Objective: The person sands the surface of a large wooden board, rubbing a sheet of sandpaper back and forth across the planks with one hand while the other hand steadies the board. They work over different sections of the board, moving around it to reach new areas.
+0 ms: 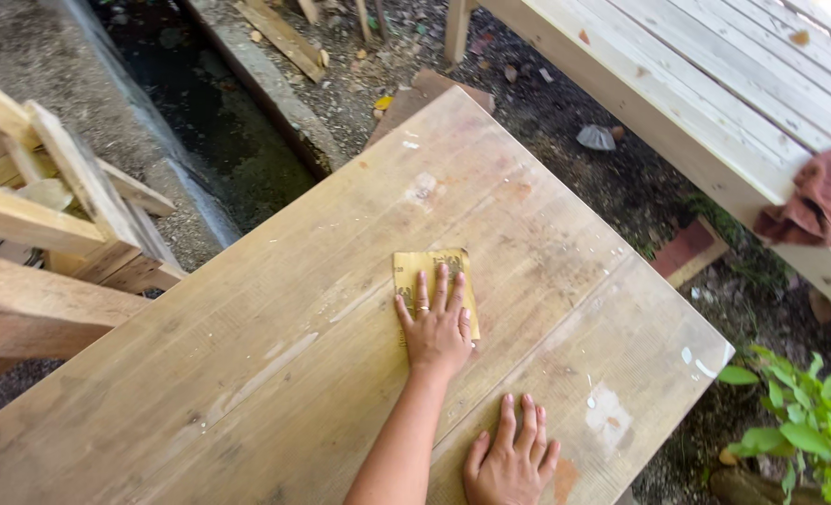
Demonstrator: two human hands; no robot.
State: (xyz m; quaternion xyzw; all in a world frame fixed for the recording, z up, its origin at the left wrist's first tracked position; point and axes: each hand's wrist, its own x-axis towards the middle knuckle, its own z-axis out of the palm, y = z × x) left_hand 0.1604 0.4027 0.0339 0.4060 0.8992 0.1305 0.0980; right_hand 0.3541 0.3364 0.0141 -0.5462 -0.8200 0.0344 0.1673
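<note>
The left hand (437, 329) lies flat with fingers spread, pressing a square sheet of yellow sandpaper (434, 278) onto the middle of the worn, pale wooden tabletop (275, 365). The right hand (512, 458) rests open, palm down, near the tabletop's edge. A reddish-brown cloth (819, 201), perhaps a rag, sits on the light wooden bench (705, 84).

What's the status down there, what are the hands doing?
Left hand flat on yellow sandpaper sheet, pressing it to the worn wooden tabletop. Right hand flat on bare wood, near edge. Nothing else on the tabletop.
</note>
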